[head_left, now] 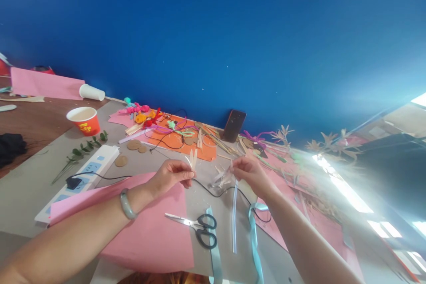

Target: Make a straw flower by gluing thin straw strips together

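Left hand: pinching a pale cream, petal-shaped piece, its points rising above the fingertips;
Right hand: pinching wispy, whitish translucent strips, apart from that piece;
Desk: grey surface; black-handled metal scissors lying across a pale-blue ribbon;
Wall: plain blue, behind an upright black phone.

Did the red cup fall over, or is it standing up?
Standing up: the red paper cup has its open rim on top and its narrower base down on the grey surface.
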### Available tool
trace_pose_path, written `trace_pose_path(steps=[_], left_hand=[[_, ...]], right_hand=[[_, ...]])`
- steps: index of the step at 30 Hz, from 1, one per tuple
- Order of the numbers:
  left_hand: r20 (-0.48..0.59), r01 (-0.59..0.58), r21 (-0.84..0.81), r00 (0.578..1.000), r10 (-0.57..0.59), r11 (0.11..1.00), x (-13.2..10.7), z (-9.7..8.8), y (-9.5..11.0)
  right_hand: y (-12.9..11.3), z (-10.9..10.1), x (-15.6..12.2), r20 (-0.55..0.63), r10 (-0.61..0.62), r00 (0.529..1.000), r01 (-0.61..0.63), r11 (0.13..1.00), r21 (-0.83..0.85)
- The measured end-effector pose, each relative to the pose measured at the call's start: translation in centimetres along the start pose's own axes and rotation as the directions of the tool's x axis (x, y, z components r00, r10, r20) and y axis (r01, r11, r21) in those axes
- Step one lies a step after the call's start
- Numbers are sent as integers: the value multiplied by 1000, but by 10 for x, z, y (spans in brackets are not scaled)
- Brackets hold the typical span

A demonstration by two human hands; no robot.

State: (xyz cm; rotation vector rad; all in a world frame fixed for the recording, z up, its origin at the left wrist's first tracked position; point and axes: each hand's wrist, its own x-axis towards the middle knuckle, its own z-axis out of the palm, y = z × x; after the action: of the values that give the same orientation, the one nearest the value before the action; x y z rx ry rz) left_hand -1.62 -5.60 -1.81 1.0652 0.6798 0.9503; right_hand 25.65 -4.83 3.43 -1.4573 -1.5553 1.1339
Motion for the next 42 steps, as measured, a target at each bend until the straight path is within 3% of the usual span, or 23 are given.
trace_pose_path(steps=[3,7,14,19,27,31,34,42], left_hand=[[-1,4,6,1000,-4,1000,-1,1,2],[-2,13,2,1000,-13,1000,-2,2,3],[-3,18,-3,1000,-18,1000,0,1,1],[4,23,-9,1000,-23,1000,0,1,1],[10,18,-6,1000,-18,1000,-1,3,2],[3,22,-14,1000,-22,1000,0,4,3],[1,29,-19,1000,-29,999,0,4,3],[-10,33,-17,999,-33,999,0,4,1]], right_hand=[[4,1,2,-33,12,999,-12,1000,-1],[7,-5,6,-117,24,993,-39,990,-133],[-3,-13,10,-201,-18,979,-32,969,-245],[-8,-13,11,-196,-49,979,12,983,-184],[-5,-5,16,-149,-35,988,-2,970,-242],[-8,-6,15,-168,-131,977,72,946,-317],[-13,-7,13,-188,-150,971,98,961,-260],[-14,2,13,-142,1,990,-7,999,-37]])
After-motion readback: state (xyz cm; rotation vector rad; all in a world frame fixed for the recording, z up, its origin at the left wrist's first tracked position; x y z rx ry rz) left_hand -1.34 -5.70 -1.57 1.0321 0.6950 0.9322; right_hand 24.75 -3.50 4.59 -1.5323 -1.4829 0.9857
